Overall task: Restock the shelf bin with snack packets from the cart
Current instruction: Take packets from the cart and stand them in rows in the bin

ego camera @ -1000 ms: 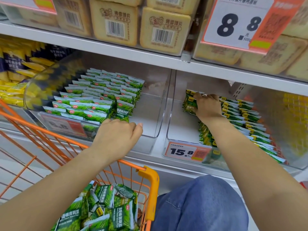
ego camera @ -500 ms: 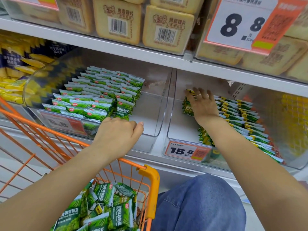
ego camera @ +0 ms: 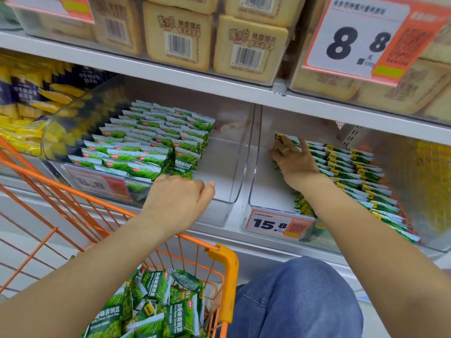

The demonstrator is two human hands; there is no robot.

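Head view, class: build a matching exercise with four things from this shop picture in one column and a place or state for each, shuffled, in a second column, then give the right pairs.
Things
1. right hand
2. left hand
3. orange cart
4. 15.8 price tag

Places or states
A. holds loose green snack packets
B. clipped to the front of the right-hand bin
C. spread on a packet row inside a bin
D. loosely curled, empty, above the cart rim

Pairs: 1-C, 2-D, 3-A, 4-B

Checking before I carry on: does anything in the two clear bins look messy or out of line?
Yes. In the right bin, a few packets under the right forearm lie jumbled beside the neat rows. The left bin's packets stand tidy.
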